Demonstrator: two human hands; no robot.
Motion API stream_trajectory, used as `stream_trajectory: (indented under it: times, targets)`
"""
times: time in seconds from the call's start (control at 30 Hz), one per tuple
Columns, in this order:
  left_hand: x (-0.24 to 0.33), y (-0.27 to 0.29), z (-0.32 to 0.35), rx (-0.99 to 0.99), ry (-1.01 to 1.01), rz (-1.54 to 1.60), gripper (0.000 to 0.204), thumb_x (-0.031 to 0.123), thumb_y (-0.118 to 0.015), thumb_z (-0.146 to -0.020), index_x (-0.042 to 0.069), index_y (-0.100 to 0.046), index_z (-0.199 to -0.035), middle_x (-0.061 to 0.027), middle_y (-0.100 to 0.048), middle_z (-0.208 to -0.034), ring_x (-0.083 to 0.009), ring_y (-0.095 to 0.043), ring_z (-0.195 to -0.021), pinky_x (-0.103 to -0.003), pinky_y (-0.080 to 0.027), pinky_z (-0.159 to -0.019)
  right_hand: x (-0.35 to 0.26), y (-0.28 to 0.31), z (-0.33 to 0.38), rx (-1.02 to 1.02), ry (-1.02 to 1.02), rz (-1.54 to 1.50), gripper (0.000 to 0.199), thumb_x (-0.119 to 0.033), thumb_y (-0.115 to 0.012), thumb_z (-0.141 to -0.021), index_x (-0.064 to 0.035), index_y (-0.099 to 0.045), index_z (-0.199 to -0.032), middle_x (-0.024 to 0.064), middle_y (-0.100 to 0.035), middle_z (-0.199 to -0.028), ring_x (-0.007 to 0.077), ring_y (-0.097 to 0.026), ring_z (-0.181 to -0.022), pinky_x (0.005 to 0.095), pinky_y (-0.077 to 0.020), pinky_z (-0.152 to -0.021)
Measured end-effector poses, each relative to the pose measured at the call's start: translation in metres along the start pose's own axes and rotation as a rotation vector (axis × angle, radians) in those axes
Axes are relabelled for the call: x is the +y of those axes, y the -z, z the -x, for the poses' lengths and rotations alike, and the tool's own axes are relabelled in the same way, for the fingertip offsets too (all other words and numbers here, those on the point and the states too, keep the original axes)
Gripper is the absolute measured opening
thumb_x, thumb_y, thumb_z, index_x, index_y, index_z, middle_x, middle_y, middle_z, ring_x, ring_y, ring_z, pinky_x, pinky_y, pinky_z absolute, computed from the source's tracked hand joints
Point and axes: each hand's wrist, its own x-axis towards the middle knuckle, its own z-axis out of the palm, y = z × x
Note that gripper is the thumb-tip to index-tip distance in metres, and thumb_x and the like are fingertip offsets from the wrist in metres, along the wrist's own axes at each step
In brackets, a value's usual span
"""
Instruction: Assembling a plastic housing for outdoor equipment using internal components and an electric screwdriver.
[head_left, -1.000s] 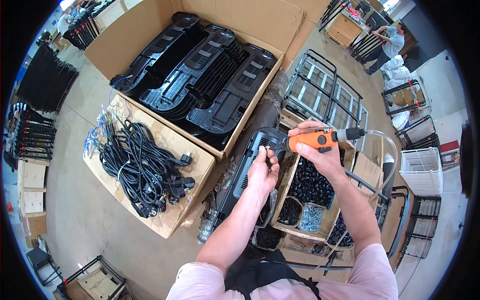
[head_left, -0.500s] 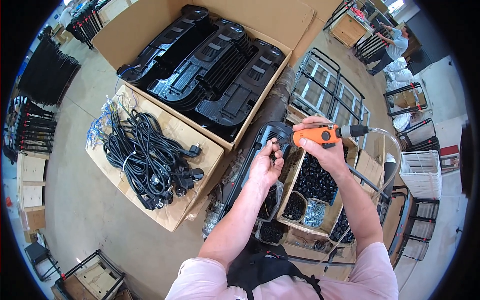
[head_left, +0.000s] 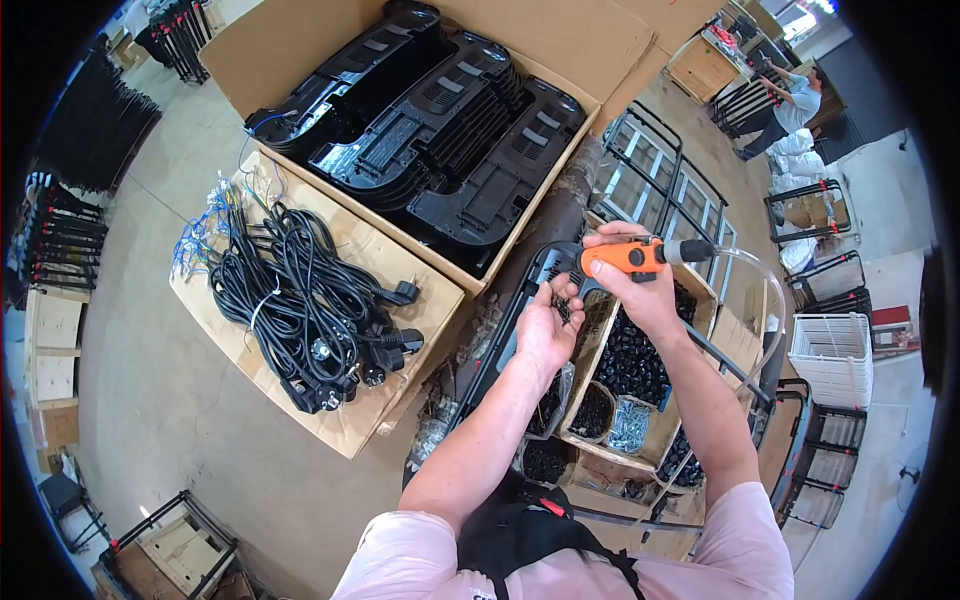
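Note:
My right hand is wrapped round an orange air screwdriver, with a clear hose running from its back end. The tool points left, its front end by the end of a long black plastic housing. Just below that end is my left hand, palm up, its fingers curled round several small dark screws. The fingertips are close to the housing; I cannot tell if they touch it. The tool's bit is hidden.
Black plastic covers fill a cardboard box at the back. Bundled black power cables lie on a carton to the left. A wooden tray holds black parts and silver screws. Metal frames stand behind; another person works far right.
The view has shifted slightly. My left hand has turned further palm up, showing the small screws. The screwdriver stays at the housing's end in my right hand.

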Motion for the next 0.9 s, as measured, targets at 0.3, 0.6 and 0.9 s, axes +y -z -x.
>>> stream_trajectory:
  times: [0.3,0.6,0.9]
  targets:
    - [-0.007,0.013,0.041,0.107,0.062,-0.194,0.026,0.024,-0.047,-0.114,0.003,-0.062,-0.114,-0.0149,-0.07,-0.115,-0.0266,-0.071,-0.102,-0.039,-0.06,-0.088,0.025,-0.019,-0.021,0.005,-0.047,0.108,0.045,-0.006,-0.083,-0.087,-0.0034,-0.064,-0.128,0.0099,-0.075,-0.115,0.0168,-0.07,-0.11,0.0344,-0.0579,-0.098]
    - [-0.032,0.038,0.088,0.206,0.201,-0.222,0.021,0.016,-0.049,-0.112,0.001,-0.06,-0.12,-0.013,-0.068,-0.107,-0.0266,-0.072,-0.096,-0.04,-0.064,-0.093,0.032,-0.024,-0.029,-0.083,0.062,0.131,0.029,-0.006,-0.082,-0.087,-0.0031,-0.069,-0.113,0.0078,-0.074,-0.114,0.0142,-0.069,-0.105,0.0324,-0.0554,-0.094]
    - [-0.049,0.081,0.124,0.224,0.241,-0.259,0.022,0.019,-0.045,-0.114,0.003,-0.059,-0.122,-0.0092,-0.067,-0.105,-0.0225,-0.069,-0.098,-0.04,-0.06,-0.091,0.032,-0.032,-0.029,-0.103,0.022,0.158,0.038,-0.009,-0.082,-0.087,-0.0026,-0.067,-0.121,0.0095,-0.075,-0.115,0.0154,-0.07,-0.105,0.0331,-0.0558,-0.096]
